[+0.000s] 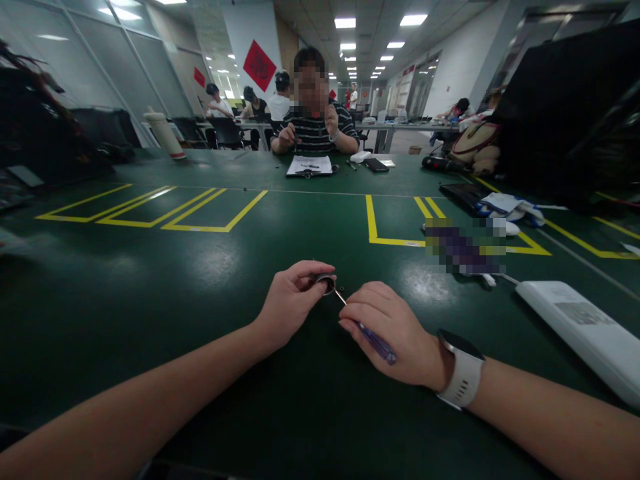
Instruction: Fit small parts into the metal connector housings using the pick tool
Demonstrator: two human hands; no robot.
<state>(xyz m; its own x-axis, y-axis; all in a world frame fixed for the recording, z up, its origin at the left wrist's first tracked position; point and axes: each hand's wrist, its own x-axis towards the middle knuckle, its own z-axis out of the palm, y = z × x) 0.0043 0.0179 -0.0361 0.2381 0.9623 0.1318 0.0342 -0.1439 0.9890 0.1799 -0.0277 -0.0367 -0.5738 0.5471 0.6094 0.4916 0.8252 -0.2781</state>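
Note:
My left hand [291, 300] pinches a small round dark metal part [325, 282] just above the dark green table [200, 280]. My right hand [395, 331], with a white watch on its wrist, is closed round a thin screwdriver with a purple handle [373, 341]. The screwdriver's metal tip reaches up to the round part. Both hands sit close together near the middle of the table.
A white power strip [580, 330] lies at the right. Yellow tape outlines [200, 213] mark the tabletop. Across the table a person in a striped shirt [315, 127] works over a white sheet [310, 165]. A phone [376, 165], gloves [507, 207] and bags lie further right.

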